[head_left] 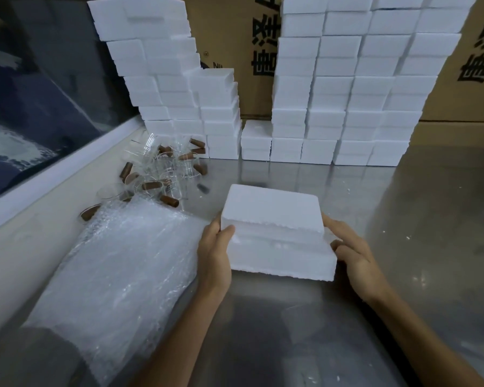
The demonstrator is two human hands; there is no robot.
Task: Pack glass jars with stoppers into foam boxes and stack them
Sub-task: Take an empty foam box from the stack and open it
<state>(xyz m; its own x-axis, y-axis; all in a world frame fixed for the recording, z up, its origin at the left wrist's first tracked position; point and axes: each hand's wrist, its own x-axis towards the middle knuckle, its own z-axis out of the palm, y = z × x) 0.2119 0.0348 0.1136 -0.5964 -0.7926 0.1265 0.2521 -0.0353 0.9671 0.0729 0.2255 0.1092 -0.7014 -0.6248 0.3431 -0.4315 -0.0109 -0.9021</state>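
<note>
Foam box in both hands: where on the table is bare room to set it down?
Bare steel lies right of the foam box, before the right stacks, and near, between the forearms. Crowded: the left side, with bubble wrap and loose jars and stoppers; the back, walled by stacks.

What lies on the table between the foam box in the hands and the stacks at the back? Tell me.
In the head view, only bare steel table lies between the held foam box and the foam stacks. The glass jars sit off to the left.

Steel table (430, 213), stacked foam boxes (344, 113) at back, glass jars (162, 174), bubble wrap (118, 272) left
</note>
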